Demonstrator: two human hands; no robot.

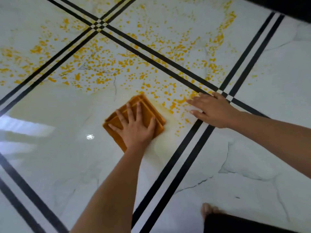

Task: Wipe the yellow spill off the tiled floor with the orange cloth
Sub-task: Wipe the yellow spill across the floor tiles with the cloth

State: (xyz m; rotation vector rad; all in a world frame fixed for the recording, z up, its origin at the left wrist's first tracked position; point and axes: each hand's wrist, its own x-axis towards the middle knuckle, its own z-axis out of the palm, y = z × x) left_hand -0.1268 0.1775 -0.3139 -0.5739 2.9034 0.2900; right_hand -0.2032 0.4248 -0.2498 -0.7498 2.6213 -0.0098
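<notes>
A folded orange cloth (148,110) lies flat on the white marble-look tiled floor (50,157). My left hand (134,126) presses down on it with fingers spread and straight. Yellow spill (104,64) is scattered in many drops and smears over the tiles beyond the cloth, across the black grout stripes. A pale yellow film shows on the tile just right of the cloth. My right hand (213,110) rests flat on the floor to the right, fingers straight, at the edge of the drops.
Double black stripes (178,165) cross the floor in a grid. My bare foot (208,210) and a dark trouser leg (244,224) show at the bottom right. A dark object (286,5) sits at the top right corner. Light glares off the tile at left.
</notes>
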